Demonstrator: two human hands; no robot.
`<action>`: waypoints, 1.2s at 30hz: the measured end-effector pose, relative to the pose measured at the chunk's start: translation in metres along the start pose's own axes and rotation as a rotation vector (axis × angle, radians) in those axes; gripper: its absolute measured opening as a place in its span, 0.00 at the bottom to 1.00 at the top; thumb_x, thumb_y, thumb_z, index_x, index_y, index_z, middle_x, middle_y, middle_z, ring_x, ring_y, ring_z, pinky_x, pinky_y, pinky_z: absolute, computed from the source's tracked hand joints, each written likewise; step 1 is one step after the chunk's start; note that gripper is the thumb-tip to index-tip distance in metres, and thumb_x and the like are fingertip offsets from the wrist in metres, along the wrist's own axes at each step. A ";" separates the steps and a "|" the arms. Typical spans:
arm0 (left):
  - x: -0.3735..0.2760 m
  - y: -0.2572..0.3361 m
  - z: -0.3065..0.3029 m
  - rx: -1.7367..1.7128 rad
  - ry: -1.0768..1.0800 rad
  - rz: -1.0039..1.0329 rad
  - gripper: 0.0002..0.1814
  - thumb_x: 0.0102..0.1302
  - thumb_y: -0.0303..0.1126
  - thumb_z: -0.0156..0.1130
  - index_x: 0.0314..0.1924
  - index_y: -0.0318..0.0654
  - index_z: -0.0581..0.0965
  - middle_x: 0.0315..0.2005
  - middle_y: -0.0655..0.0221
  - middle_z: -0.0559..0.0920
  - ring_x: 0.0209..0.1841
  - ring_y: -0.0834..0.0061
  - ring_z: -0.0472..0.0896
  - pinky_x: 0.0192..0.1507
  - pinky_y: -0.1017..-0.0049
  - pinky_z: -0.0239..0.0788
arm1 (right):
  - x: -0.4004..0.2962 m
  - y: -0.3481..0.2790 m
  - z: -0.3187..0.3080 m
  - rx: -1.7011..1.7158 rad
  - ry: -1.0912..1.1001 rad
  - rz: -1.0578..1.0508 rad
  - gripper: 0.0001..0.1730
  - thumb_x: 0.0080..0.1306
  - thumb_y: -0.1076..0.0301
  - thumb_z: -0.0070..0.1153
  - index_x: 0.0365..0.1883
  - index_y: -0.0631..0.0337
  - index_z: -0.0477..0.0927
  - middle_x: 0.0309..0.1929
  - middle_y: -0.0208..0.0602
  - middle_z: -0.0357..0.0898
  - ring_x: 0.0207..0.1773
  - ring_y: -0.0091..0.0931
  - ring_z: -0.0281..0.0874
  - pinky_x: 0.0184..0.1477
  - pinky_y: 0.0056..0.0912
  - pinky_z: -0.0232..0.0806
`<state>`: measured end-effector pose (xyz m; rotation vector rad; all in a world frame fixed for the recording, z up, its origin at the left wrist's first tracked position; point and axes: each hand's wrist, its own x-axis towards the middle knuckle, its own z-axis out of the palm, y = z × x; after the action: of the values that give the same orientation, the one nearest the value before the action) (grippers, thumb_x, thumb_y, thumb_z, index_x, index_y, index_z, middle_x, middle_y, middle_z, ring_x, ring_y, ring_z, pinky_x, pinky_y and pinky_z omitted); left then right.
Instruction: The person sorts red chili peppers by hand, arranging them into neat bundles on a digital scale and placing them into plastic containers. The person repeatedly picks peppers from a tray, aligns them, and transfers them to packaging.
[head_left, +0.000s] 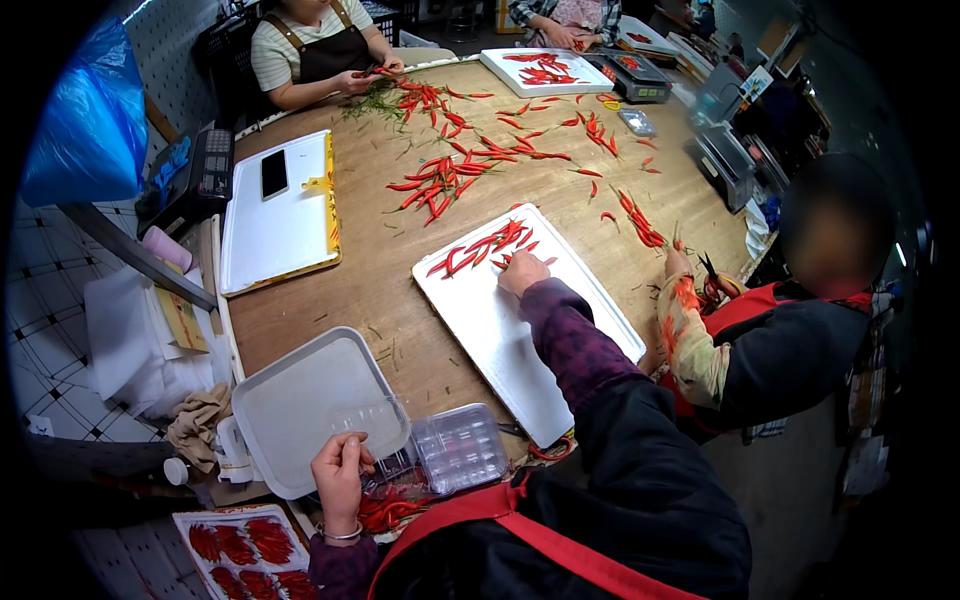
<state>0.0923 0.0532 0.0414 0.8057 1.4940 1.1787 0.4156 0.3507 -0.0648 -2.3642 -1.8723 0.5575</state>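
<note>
My right hand (524, 273) reaches onto a white foam tray (517, 360), its fingers down at red chili peppers (480, 247) near the tray's far end. Whether the fingers close on a pepper is hidden by the back of the hand. My left hand (342, 472) is at the lower left, fingers curled, beside a clear plastic clamshell container (459, 450) and over the edge of a grey plastic tray (315, 405). What it grips is unclear. More red chilies (390, 514) lie below the container. Red-handled scissors (551, 450) lie by the foam tray's near end.
Loose chilies (442, 180) and cut stems are scattered over the wooden table (390, 300). A phone (274, 175) lies on another white tray (255, 240) at left. A co-worker at right holds scissors (712, 277); two more people handle chilies across the table. A digital scale (637, 79) stands far right.
</note>
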 end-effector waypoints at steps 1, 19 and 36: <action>0.000 0.000 0.001 0.001 -0.002 -0.002 0.10 0.71 0.28 0.52 0.38 0.28 0.78 0.20 0.71 0.76 0.21 0.85 0.72 0.26 0.82 0.64 | -0.002 0.004 0.001 0.009 0.007 -0.015 0.17 0.55 0.65 0.57 0.40 0.67 0.79 0.44 0.52 0.81 0.51 0.43 0.79 0.51 0.42 0.70; 0.000 0.002 0.024 -0.191 -0.003 -0.087 0.06 0.69 0.27 0.52 0.44 0.35 0.71 0.28 0.67 0.79 0.28 0.78 0.79 0.28 0.83 0.69 | -0.060 0.059 0.023 0.796 0.498 -0.303 0.16 0.49 0.72 0.63 0.37 0.59 0.74 0.28 0.39 0.78 0.31 0.30 0.79 0.37 0.32 0.71; 0.014 -0.026 0.052 -0.305 -0.056 -0.168 0.20 0.74 0.35 0.44 0.63 0.38 0.62 0.46 0.59 0.79 0.43 0.69 0.81 0.38 0.75 0.73 | -0.141 -0.056 -0.094 0.144 -0.209 -0.849 0.17 0.48 0.70 0.61 0.37 0.63 0.74 0.30 0.49 0.79 0.36 0.46 0.78 0.36 0.44 0.69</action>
<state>0.1409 0.0718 0.0130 0.4930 1.2694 1.2094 0.3671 0.2462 0.0713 -1.2537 -2.5384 0.7956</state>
